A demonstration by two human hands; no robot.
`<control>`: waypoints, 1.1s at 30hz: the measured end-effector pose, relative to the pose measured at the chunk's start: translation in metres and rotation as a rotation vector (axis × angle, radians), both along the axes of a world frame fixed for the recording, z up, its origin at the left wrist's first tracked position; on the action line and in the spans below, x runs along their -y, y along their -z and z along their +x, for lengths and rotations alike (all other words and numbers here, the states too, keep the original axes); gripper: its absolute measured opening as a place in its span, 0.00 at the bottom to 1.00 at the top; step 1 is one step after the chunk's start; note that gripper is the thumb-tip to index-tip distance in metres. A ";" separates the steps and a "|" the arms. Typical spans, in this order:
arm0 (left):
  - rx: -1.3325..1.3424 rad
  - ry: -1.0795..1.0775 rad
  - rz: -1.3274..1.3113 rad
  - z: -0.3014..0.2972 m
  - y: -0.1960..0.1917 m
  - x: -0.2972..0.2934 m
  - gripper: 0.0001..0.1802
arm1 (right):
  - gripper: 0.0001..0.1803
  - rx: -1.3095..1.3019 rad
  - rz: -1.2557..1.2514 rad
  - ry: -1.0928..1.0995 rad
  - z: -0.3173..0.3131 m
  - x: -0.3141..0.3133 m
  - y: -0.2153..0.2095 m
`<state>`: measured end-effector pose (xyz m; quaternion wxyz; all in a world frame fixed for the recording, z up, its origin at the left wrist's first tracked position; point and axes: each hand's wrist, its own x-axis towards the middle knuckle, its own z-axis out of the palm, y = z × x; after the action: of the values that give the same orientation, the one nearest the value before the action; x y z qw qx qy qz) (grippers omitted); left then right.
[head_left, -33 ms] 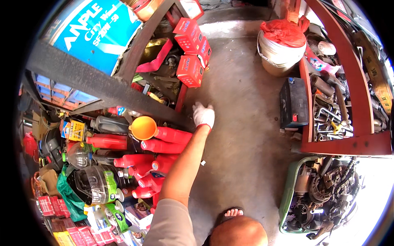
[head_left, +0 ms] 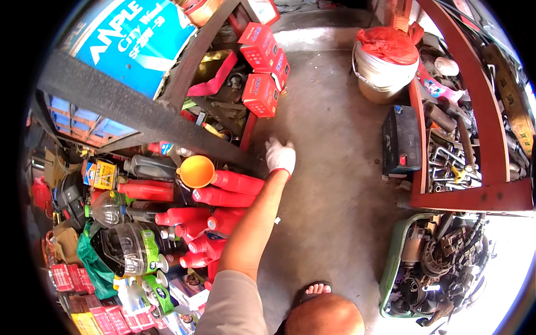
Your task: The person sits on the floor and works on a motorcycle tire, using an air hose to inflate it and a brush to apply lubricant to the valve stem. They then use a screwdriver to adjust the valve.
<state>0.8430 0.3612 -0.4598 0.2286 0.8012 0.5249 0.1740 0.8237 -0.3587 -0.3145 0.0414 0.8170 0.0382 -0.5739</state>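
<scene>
My left hand [head_left: 280, 156], in a white glove with a red cuff, reaches forward over the concrete floor [head_left: 329, 184]. Its fingers look loosely spread and nothing shows in them. Beside it runs the dark metal bar of a rack [head_left: 223, 146]. Below my hand and left of my forearm lie several red bottles [head_left: 231, 197], and an orange funnel [head_left: 196, 171] rests by their tops. Ahead of the hand are red boxes [head_left: 260, 96], stacked at the rack's edge. My right hand is out of view.
To the right stand a white bucket [head_left: 382, 70] with a red plastic bag over it, a black battery [head_left: 401, 139], a red-framed tray of tools [head_left: 452, 162] and a green tub [head_left: 393, 262] of metal parts. Clear plastic jugs [head_left: 125, 245] lie at left; my knee [head_left: 324, 317] is at the bottom.
My left hand has shifted very slightly to the right and forward. The view has moved a little; the surrounding things keep their places.
</scene>
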 end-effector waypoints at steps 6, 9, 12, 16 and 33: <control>0.008 0.082 0.022 -0.005 -0.011 0.040 0.33 | 0.21 0.027 0.039 -0.039 0.010 -0.002 0.011; 0.096 0.208 0.052 -0.019 -0.012 0.063 0.32 | 0.21 0.047 0.056 -0.035 0.009 0.000 0.015; 0.091 0.279 0.110 -0.037 -0.013 0.083 0.33 | 0.21 0.071 0.082 -0.035 0.006 0.003 0.018; -0.081 0.232 0.100 -0.050 -0.022 0.077 0.31 | 0.21 0.110 0.118 -0.008 -0.001 0.010 0.019; -0.164 -0.490 0.019 0.026 -0.012 -0.065 0.32 | 0.21 0.111 0.077 0.172 -0.023 0.023 0.019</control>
<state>0.8692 0.4260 -0.4475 0.1289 0.6638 0.7183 0.1636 0.8003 -0.3815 -0.3334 -0.0375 0.8486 -0.0122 -0.5275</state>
